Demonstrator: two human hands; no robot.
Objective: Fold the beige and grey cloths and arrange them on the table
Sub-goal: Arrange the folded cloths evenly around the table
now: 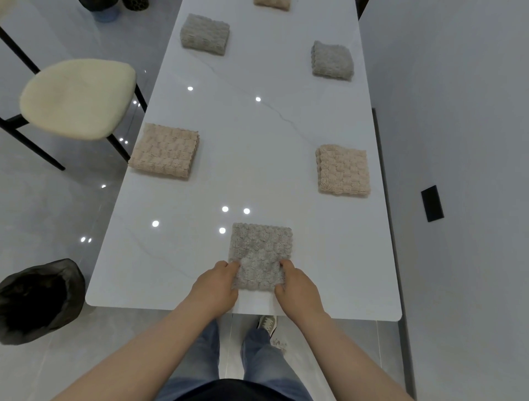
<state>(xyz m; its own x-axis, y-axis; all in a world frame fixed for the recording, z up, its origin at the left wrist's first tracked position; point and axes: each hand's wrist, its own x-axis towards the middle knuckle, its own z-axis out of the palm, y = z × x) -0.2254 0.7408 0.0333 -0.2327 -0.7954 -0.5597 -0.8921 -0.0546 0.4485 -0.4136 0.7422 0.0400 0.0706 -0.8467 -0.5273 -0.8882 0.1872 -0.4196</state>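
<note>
A folded grey cloth (261, 252) lies near the front edge of the white table (257, 128). My left hand (216, 286) grips its near left corner and my right hand (297, 289) grips its near right corner. Two folded beige cloths lie further up, one at the left edge (164, 151) and one at the right (342, 171). Beyond them sit two folded grey cloths, left (205, 34) and right (332, 60). Another beige cloth (272, 4) shows partly at the far end.
A cream-cushioned chair (77, 97) with black legs stands left of the table. A dark bin with a black bag (37, 297) sits on the floor at the front left corner. A grey wall runs along the right side.
</note>
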